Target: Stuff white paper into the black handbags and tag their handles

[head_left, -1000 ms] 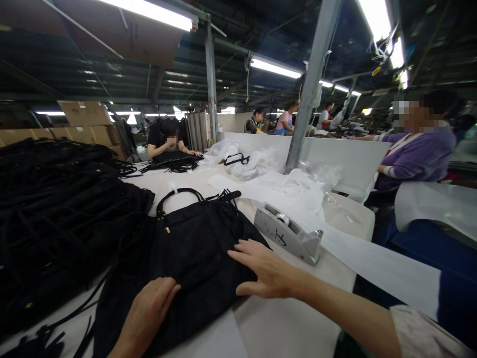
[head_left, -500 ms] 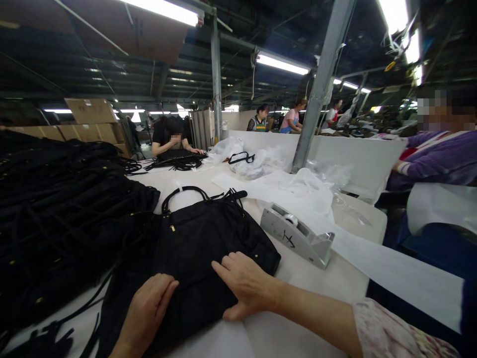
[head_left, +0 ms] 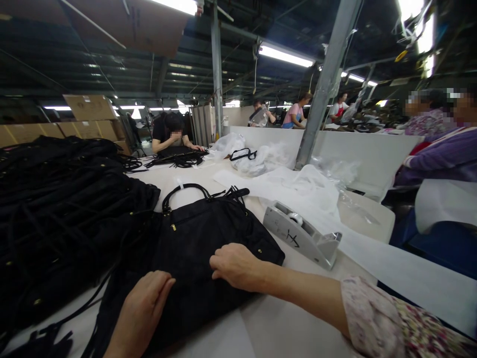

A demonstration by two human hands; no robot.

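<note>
A black handbag [head_left: 194, 233] with looped handles lies flat on the white table [head_left: 283, 323] in front of me. My left hand [head_left: 143, 311] rests flat on its near lower part, fingers stretched out. My right hand [head_left: 234, 266] lies on the bag's right side near the edge. Its fingers are curled down onto the fabric, and whether they pinch it I cannot make out.
A big heap of black bags [head_left: 55, 209] fills the left of the table. A grey tape dispenser [head_left: 301, 236] stands right of the bag, with white wrapping sheets [head_left: 298, 191] behind it. A steel post [head_left: 324, 89] rises beyond. Other people work at the far and right sides.
My right hand has slid left across the bag and its fingers have gone from stretched flat to curled. The left hand stays put. The view has shifted slightly.
</note>
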